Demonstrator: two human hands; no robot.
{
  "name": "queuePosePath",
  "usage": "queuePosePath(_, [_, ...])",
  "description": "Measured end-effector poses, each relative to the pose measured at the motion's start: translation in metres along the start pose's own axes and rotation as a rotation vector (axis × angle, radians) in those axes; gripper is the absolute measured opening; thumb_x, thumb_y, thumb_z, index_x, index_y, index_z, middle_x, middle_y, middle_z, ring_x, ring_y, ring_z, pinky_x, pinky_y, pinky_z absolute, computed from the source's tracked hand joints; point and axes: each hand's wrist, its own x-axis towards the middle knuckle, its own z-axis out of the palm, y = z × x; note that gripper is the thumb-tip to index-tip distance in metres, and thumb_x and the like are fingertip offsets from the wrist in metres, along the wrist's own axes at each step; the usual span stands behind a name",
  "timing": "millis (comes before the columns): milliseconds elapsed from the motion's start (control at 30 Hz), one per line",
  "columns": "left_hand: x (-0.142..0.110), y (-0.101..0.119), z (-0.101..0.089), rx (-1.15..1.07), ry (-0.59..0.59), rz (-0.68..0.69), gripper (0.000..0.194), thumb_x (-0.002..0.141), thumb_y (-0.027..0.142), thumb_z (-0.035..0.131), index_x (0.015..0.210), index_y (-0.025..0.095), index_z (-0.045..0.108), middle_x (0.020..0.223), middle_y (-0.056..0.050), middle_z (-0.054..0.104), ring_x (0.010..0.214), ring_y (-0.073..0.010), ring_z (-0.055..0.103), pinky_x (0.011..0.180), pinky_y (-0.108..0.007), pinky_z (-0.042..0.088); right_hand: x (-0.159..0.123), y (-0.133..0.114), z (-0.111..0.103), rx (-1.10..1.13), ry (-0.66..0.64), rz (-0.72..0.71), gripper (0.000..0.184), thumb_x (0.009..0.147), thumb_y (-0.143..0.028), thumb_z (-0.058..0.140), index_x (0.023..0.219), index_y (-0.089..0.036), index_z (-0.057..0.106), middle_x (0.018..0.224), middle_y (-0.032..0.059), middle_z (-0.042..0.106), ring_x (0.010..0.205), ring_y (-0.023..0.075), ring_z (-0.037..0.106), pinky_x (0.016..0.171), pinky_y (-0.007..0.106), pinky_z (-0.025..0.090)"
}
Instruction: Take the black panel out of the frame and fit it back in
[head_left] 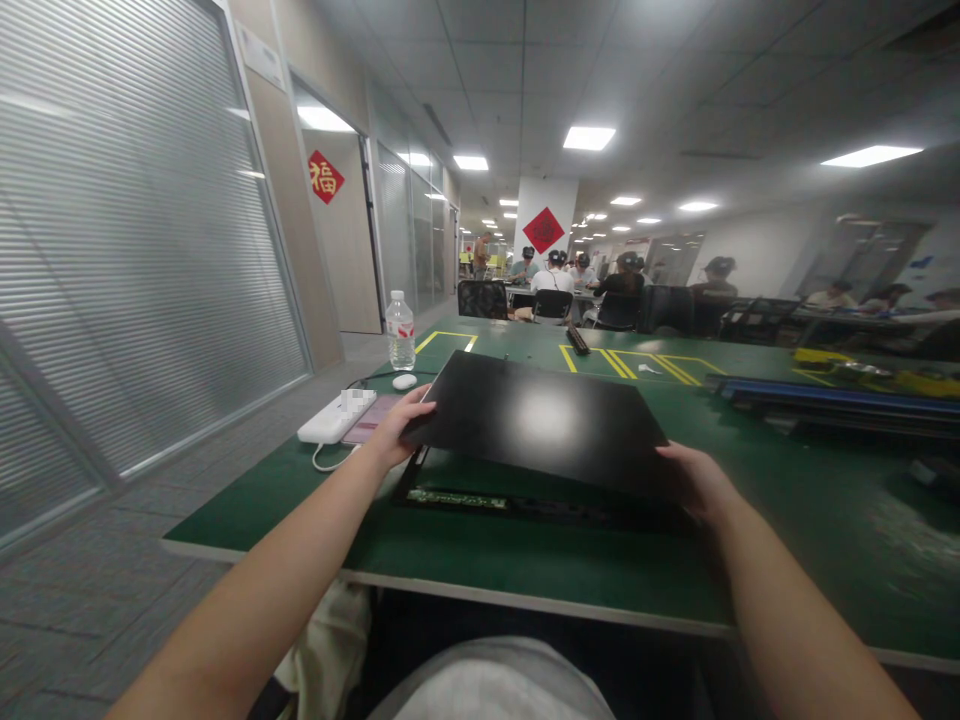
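Observation:
A glossy black display panel (495, 410) is held by its two sides, tilted, with a ceiling light reflected on it. My left hand (397, 432) grips its left edge, thumb on top. On the right edge my right hand (697, 478) is closed with the thumb over the face; its other fingers are hidden under the panel. Beneath lies a dark frame (540, 510) on the green table, partly covered by the panel. A green circuit board strip (457, 499) shows along the frame's near side.
Left of the panel are a white power strip (330, 418), a pinkish flat item (369, 420), a white mouse-like object (404, 382) and a water bottle (400, 332). Long dark-blue bars (832, 392) lie at right. A small black object (577, 340) sits farther back. People sit beyond the table.

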Motion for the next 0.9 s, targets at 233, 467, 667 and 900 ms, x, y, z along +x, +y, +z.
queuePosePath(233, [0.004,-0.002,-0.007,0.001,-0.03,0.033,0.053,0.063,0.012,0.076,0.115,0.016,0.067,0.09,-0.007,0.076,0.072,-0.0209,0.071,0.062,-0.027,0.055,0.005,0.0,-0.003,0.146,-0.097,0.119,0.028,0.073,-0.024,0.06,0.099,-0.023,0.07,0.093,0.0071,0.077,0.086,0.0288,0.073,0.08,0.044,0.059])
queuePosePath(467, [0.002,-0.001,-0.003,0.0,0.018,0.03,0.058,0.062,0.011,0.076,0.119,0.016,0.066,0.091,-0.007,0.076,0.071,-0.021,0.071,0.06,-0.027,0.054,0.015,0.001,-0.014,0.221,0.041,0.008,0.031,0.073,-0.016,0.059,0.102,-0.02,0.068,0.087,0.0087,0.076,0.077,0.0228,0.073,0.066,0.033,0.061])
queuePosePath(667, [0.001,-0.002,-0.002,0.031,0.025,0.05,0.056,0.061,0.012,0.077,0.116,0.015,0.065,0.088,-0.006,0.075,0.07,-0.0197,0.07,0.06,-0.026,0.053,0.015,-0.001,-0.015,0.251,0.156,-0.061,0.042,0.07,-0.012,0.059,0.111,-0.021,0.061,0.083,0.0096,0.074,0.073,0.0219,0.072,0.06,0.031,0.06])
queuePosePath(900, [0.001,-0.004,-0.003,0.072,0.088,0.02,0.059,0.059,0.011,0.076,0.116,0.017,0.06,0.082,-0.003,0.072,0.062,-0.0183,0.067,0.054,-0.026,0.05,0.012,-0.001,-0.012,0.234,0.176,-0.064,0.045,0.068,-0.015,0.061,0.112,-0.024,0.057,0.09,0.0111,0.074,0.08,0.0247,0.072,0.064,0.034,0.061])
